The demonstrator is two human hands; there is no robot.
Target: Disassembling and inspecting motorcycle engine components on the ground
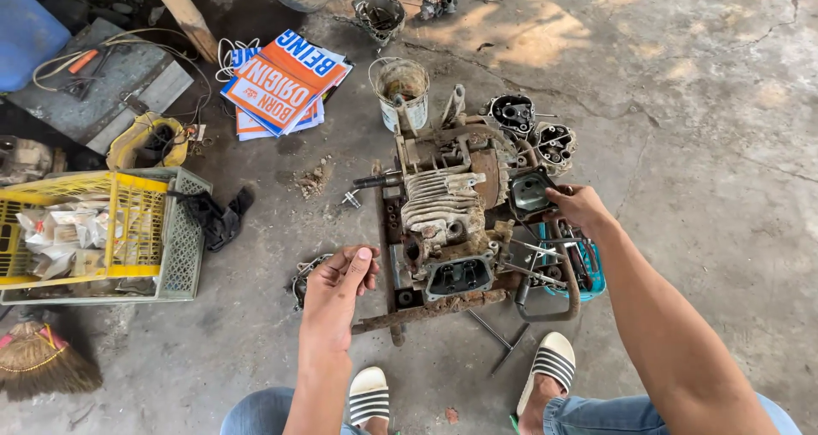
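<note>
The right hand [579, 205] is reaching out and pinching the edge of a small dark square cover plate [530, 192], fingers closed on it at the far right side of the engine. The left hand [339, 277] is hovering half-curled just left of the engine's base frame, fingers bent loosely, and I cannot tell whether it is holding anything small.

Between the two hands a rusty old small engine [447, 222] is sitting on the ground, finned cylinder up and the head already off, so the port face nearest the person is lying bare. By my reckoning the stripping-down is well along: two removed castings [532, 128] are lying just beyond the right hand, and loose rods and a T-handled wrench [498, 333] are lying near the person's feet. The block itself is not yet apart, and its rusted frame rail [426, 311] is bolted on.

Under the right wrist a teal tray of tools [588, 277] is waiting. Beyond the engine a dirty bucket [400, 90] is standing. Well left of the left hand a yellow crate inside a grey one [128, 230] is holding wrapped parts, with a black rag beside it, orange-and-blue printed sheets [285, 81] farther off, and a broom [38, 358] at the edge. The floor is cracked, stained concrete [707, 103], sunlit at the far side.
</note>
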